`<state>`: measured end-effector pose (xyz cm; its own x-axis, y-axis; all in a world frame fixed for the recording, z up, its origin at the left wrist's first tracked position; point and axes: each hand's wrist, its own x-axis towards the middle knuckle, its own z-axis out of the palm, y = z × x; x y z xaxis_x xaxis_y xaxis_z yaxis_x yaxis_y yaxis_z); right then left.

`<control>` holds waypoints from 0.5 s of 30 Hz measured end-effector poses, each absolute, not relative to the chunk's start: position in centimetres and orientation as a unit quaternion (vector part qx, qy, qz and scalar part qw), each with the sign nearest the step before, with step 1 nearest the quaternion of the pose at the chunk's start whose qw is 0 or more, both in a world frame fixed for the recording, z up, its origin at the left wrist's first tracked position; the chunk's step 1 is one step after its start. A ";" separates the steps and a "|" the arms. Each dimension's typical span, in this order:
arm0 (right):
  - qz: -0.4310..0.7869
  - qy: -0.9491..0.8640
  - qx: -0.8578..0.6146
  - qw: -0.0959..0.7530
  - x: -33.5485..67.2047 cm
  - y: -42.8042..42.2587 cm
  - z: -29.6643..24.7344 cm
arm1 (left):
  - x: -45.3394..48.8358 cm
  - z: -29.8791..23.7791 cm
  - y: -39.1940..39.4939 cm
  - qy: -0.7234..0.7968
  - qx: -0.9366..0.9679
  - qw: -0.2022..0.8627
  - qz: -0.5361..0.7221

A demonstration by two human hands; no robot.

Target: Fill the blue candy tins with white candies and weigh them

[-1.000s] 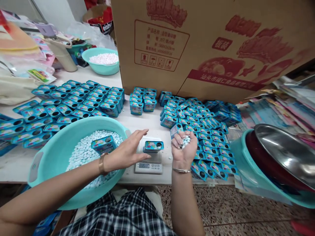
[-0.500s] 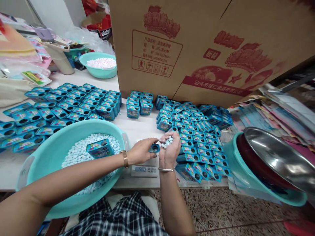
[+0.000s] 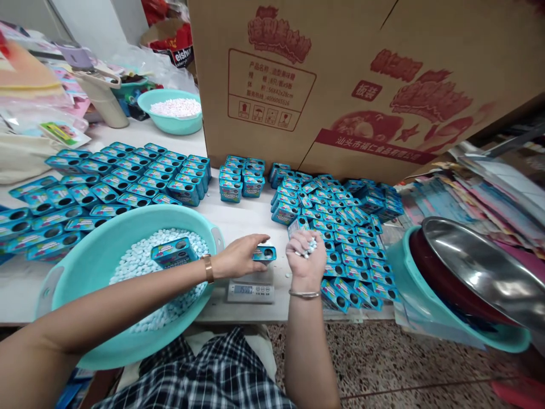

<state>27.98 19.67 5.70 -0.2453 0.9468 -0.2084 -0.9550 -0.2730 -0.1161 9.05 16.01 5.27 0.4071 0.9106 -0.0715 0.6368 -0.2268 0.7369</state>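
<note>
My left hand (image 3: 240,257) reaches in with fingers and thumb apart on either side of a small blue tin (image 3: 264,254). The tin has a round dark opening in its top and stands on the white digital scale (image 3: 250,292). To the right, my right hand (image 3: 307,264) is closed around a small heap of pale blue candies (image 3: 311,246). Beneath my left forearm is a large turquoise basin (image 3: 91,261) of the same candies (image 3: 142,250). Another blue tin (image 3: 172,251) lies on them.
Blue tins (image 3: 136,176) stand in rows behind the basin, with more tins (image 3: 340,227) on the right. A large cardboard box (image 3: 340,57) rises behind. A smaller turquoise bowl (image 3: 170,120) holds pale candies. Stacked bowls (image 3: 481,267) sit at the right edge.
My right hand has moved right, away from the tin, and its fingers have curled over the candies. My left hand has drawn slightly left, its fingers spreading around the tin.
</note>
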 end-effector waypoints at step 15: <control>0.731 -0.009 -0.063 0.679 39.3 14.9 3.7 | 7.1 11.3 9.3 0.472 0.803 0.232 0.280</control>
